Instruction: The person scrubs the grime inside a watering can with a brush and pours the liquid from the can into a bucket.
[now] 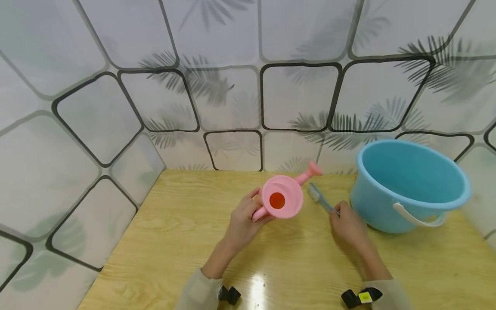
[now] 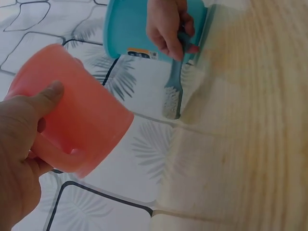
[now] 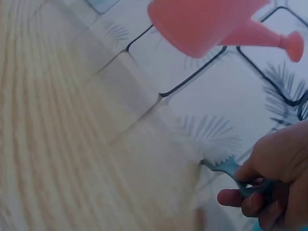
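Observation:
A small pink watering can (image 1: 296, 201), its spout pointing up and to the right, is in my left hand (image 1: 245, 221). The thumb lies against the can's side and the fingers curl by the handle, as the left wrist view shows. Seen from above, a round orange-red patch shows at the bottom of the can. My right hand (image 1: 348, 224) grips the handle of a blue scrub brush (image 2: 176, 77) with white bristles. The brush head (image 1: 314, 192) points away to the left, near the can's spout. Part of the brush handle is hidden by the fingers.
Just right of my right hand stands a light blue bucket (image 1: 358, 202) with a white handle hanging at its front. Everything is over a wood-grain table (image 1: 170, 241). A patterned backdrop (image 1: 232, 99) rises behind the table and along its left side.

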Tool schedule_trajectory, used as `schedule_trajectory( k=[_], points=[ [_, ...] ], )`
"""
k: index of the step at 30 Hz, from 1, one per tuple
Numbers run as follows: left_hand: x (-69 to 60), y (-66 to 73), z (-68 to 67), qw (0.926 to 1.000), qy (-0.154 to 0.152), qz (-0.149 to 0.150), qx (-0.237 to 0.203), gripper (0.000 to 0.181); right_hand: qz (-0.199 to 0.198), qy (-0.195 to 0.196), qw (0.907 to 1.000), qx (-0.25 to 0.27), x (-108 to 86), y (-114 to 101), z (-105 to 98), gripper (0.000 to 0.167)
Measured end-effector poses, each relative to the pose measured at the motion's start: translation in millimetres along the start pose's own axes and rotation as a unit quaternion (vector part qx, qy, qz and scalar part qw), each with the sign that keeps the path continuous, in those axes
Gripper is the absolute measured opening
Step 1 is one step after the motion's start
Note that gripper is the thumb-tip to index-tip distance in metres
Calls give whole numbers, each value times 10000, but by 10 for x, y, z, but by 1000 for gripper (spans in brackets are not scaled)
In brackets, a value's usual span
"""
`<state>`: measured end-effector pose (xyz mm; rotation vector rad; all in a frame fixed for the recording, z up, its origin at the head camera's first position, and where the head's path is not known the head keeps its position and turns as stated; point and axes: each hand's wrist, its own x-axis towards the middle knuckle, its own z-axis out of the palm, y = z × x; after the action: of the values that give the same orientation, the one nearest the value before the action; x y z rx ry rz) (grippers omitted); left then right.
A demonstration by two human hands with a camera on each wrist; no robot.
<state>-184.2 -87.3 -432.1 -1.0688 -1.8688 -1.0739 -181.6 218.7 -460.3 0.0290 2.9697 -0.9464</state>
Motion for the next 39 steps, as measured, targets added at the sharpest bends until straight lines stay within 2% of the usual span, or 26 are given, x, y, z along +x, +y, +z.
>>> schedule_trajectory(
  k=[3, 8, 12, 15, 19, 22, 27, 31, 34, 39],
  points=[
    [27, -32, -14, 9998, -51, 106, 155, 43, -80, 201, 9998, 41, -49, -67, -116, 22],
    [4, -49, -44, 9993, 84, -113, 334, 42, -114, 316, 9993, 139, -221, -254, -299, 27],
    [-27, -52, -72, 9985, 133, -290, 452, 40, -270, 884, 9949, 411, -378, -439, -432, 32],
    [-44, -64, -79, 9976, 155, -388, 558, 40, -368, 1533, 9849, 715, -477, -549, -525, 35],
    [-26, -68, -63, 9947, 126, -806, 625, 38, -561, 2458, 9608, 1153, -561, -651, -606, 34],
    [39, -53, -31, 9923, 14, -1079, 603, 35, -800, 2744, 9491, 1325, -613, -726, -629, 30],
    [142, -32, 0, 9913, -105, -1147, 630, 39, -1419, 2211, 9500, 1687, -675, -872, -608, 22],
    [170, -25, -5, 9909, -150, -1115, 737, 46, -1874, 1846, 9439, 1995, -684, -948, -569, 13],
    [162, -17, -2, 9900, -206, -1152, 787, 46, -2024, 1665, 9405, 2162, -703, -980, -557, 9],
    [136, 42, 2, 9889, -178, -1268, 758, 45, -2144, 1589, 9367, 2269, -761, -1038, -565, 6]
  ],
)
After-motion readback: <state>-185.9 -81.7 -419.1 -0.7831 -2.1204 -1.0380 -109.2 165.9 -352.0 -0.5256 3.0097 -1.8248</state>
